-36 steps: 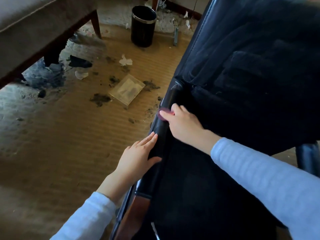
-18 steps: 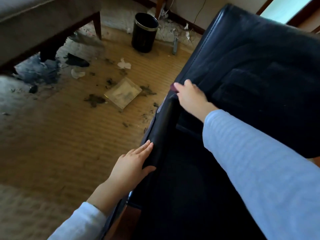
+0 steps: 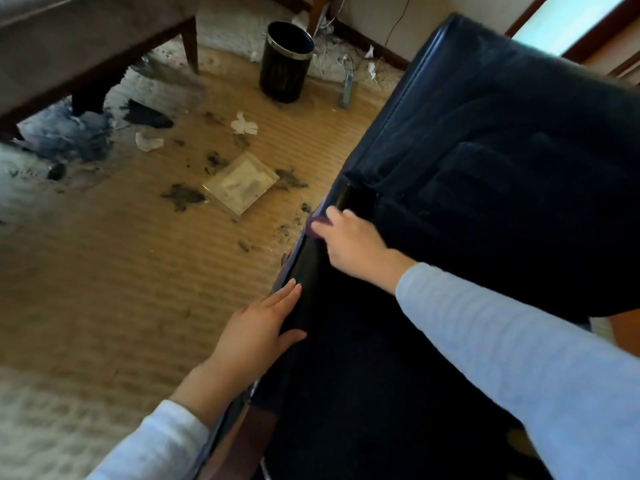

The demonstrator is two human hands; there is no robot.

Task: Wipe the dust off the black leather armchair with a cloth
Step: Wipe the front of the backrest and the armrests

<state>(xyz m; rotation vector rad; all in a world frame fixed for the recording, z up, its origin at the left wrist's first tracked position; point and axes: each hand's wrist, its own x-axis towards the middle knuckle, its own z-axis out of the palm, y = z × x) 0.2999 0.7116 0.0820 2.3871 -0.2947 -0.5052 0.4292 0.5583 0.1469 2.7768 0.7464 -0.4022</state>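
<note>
The black leather armchair [image 3: 485,161] fills the right half of the view, its left armrest running toward me. My right hand [image 3: 356,244] presses a dark pink cloth [image 3: 318,225] onto the far part of that armrest; only a small edge of the cloth shows under the fingers. My left hand [image 3: 259,327] rests flat on the outer side of the armrest nearer to me, fingers straight and thumb on top of the armrest.
A tan woven mat [image 3: 121,271] carries dirt clumps, paper scraps and a flat clear box [image 3: 240,187]. A black wastebasket [image 3: 285,62] stands at the back. A grey couch on wooden legs [image 3: 86,46] is at upper left, with clothes beneath it.
My right hand with the cloth slid up the armrest to the backrest junction, then came back down toward me. My left hand kept its place on the armrest.
</note>
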